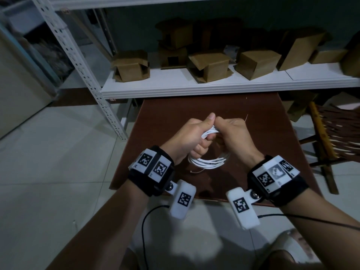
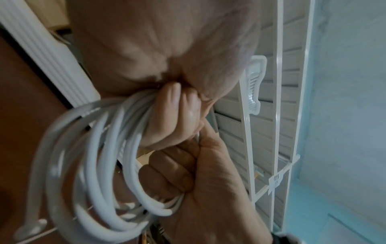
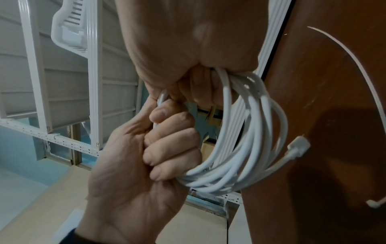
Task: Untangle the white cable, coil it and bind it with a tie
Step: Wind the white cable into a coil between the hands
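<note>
The white cable (image 1: 208,162) is wound into a loose coil of several loops that hangs above the brown table (image 1: 272,137). My left hand (image 1: 192,133) and right hand (image 1: 231,131) grip the coil's top side by side, fists touching, fingers curled round the bunched strands. In the left wrist view the loops (image 2: 94,165) hang from both fists. In the right wrist view a cable connector (image 3: 298,147) sticks out of the coil (image 3: 250,140). A thin white tie (image 3: 355,66) lies loose on the table beside the coil, and neither hand holds it.
Behind the table runs a white shelf (image 1: 194,86) with several cardboard boxes (image 1: 210,65). A perforated metal rack post (image 1: 83,65) stands at the left. A wooden chair (image 1: 331,133) is at the table's right. Black wires (image 1: 144,230) trail from the wrist units.
</note>
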{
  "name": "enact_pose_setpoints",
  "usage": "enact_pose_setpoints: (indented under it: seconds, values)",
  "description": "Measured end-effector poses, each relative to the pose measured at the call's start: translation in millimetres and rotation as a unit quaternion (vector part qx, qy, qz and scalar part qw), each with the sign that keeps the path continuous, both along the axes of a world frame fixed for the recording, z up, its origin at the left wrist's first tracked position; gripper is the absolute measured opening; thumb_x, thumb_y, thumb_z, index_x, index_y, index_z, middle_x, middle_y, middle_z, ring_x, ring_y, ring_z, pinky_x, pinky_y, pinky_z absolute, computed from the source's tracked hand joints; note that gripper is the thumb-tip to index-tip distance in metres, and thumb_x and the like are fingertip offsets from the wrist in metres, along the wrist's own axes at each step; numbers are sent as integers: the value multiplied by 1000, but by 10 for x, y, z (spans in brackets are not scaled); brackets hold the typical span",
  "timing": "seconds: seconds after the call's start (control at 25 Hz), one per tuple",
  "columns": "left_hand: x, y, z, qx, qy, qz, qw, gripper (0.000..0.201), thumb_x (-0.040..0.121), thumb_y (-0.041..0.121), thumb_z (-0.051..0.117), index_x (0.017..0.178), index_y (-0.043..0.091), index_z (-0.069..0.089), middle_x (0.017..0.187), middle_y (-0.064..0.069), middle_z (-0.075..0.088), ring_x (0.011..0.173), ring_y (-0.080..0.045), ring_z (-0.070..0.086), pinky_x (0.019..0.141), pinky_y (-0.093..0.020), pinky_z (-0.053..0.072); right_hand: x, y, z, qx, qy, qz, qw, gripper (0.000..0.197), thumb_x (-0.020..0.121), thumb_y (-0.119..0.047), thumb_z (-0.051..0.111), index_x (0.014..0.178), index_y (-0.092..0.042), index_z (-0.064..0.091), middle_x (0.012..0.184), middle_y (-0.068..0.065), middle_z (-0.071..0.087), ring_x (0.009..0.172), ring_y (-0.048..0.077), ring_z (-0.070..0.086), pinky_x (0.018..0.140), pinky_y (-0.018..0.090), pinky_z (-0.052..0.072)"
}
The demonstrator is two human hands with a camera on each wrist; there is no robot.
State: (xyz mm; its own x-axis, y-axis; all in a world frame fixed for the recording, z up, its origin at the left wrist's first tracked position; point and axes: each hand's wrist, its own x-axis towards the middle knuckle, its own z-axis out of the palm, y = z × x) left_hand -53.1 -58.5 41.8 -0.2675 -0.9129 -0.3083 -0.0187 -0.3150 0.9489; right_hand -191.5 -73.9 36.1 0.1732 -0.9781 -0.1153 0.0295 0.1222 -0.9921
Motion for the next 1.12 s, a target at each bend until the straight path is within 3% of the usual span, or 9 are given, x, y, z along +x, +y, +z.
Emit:
enact_pose_setpoints:
  seconds: [0.2,0.36,0.44,0.56,0.68,0.8,0.88,0.96,1.12]
  values:
    - [63,17,13,-1,53,-19,998,46,104,48,55,82,7,62,53,5,32,43,-8,37,40,-20,28,-31,-28,-8,-32,6,-6,999,50,98,-18,60,50,-7,53,46,10,46,45,19,36,48,29,24]
    - [66,33,4,-45,62,-7,997,33,104,33,58,90,4,63,57,1,41,53,-13,50,50,-22,43,-9,11,105,2,-78,-42,996,46,102,-8,50,57,1,49,40,9,48,29,14,45,37,14,31]
    - [45,37,-4,-65,60,6,996,29,105,30,58,90,5,63,62,-3,50,60,-15,56,58,-24,49,-5,15,147,25,-130,-61,989,40,103,-6,47,65,2,50,39,12,50,27,16,49,33,15,36]
    - [39,37,-17,-96,52,21,994,31,105,33,54,87,9,63,77,-9,64,75,-23,60,67,-24,50,-74,-111,99,43,-136,-130,981,41,100,-11,51,61,-12,41,38,-1,37,29,11,34,36,17,27]
    - [12,47,-8,-53,157,48,985,34,110,31,44,91,6,58,77,-7,62,89,-25,67,78,-28,57,-119,-213,59,70,-157,-170,970,41,96,-17,53,60,-22,34,45,-4,26,36,12,24,44,21,20]
    - [-56,38,-32,-10,255,82,963,37,110,34,40,91,6,55,69,-2,58,82,-22,70,80,-33,60,-72,-203,19,87,-183,-183,962,42,96,-20,52,59,-22,34,48,-1,24,38,13,22,45,22,18]
    - [-92,30,-51,7,287,90,954,38,111,36,39,90,8,54,59,5,49,64,-16,62,74,-32,54,-34,-187,-9,92,-193,-186,959,42,97,-19,51,59,-21,33,48,-2,22,37,12,20,45,21,15]
    - [-105,19,-52,25,326,90,941,39,111,36,39,87,9,54,51,10,35,49,-9,41,66,-29,43,-15,-188,-16,95,-205,-186,956,42,97,-18,50,59,-21,32,49,-2,21,37,12,17,45,21,12]
    - [-107,8,-37,31,323,97,941,39,108,36,41,79,12,50,47,12,23,44,-8,14,52,-25,20,9,-177,-65,94,-222,-158,958,45,98,-20,49,58,-22,29,49,-2,17,38,12,15,43,22,11]
